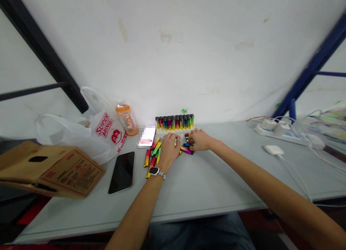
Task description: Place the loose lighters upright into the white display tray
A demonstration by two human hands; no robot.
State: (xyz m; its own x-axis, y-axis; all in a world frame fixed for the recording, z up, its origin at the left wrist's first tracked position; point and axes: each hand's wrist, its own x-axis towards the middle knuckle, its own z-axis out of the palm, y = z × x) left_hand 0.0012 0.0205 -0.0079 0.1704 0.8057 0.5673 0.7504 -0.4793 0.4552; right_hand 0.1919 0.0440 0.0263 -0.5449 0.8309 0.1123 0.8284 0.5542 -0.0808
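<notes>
Several colourful lighters stand upright in rows in a white holder (175,131) against the wall. My left hand (170,146), with a watch on its wrist, is just in front of the holder, its fingers curled down; what they hold, if anything, is hidden. Loose lighters (152,162) in red, yellow and green lie left of that hand. My right hand (198,139) is near the holder's right end, its fingers pinched at small lighters on the table. A pink and purple lighter (187,150) lies between the two hands.
A lit phone (147,136), a dark phone (122,172), an orange bottle (127,120), a plastic bag (100,134) and a cardboard box (67,170) stand or lie at left. A power strip (290,134) and white charger (273,150) with cables are at right.
</notes>
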